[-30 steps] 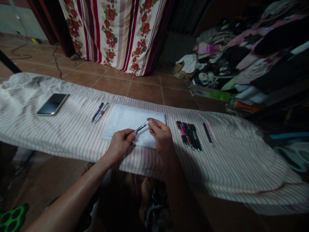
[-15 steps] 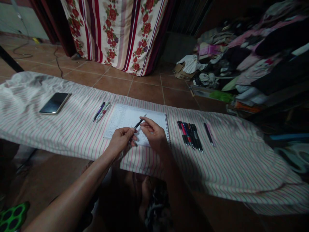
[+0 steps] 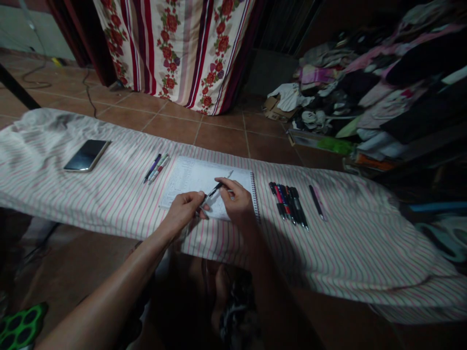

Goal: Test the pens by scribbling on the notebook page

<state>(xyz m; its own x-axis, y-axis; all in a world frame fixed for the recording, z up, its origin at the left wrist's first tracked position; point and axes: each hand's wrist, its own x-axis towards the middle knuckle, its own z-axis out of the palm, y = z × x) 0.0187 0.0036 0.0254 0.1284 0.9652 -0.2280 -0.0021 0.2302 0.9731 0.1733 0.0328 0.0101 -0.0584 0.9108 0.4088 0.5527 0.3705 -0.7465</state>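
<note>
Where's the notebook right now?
Near the head view's centre, the notebook lies on the striped cloth, partly hidden by the left hand and right hand, between the purple pen on its left and the bunch of pens on its right.

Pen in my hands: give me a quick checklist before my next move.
1. Left hand on the pen: ok, gripping its near end.
2. Right hand on the pen: ok, fingers at its farther part.
3. Pen in one piece: cannot tell, too small and dark.
4. Notebook beneath the hands: ok, lying flat, spiral on the right.
5. Pen group clear of the right hand: ok, on the cloth to its right.
6. Phone away from both hands: ok, far left.
</note>
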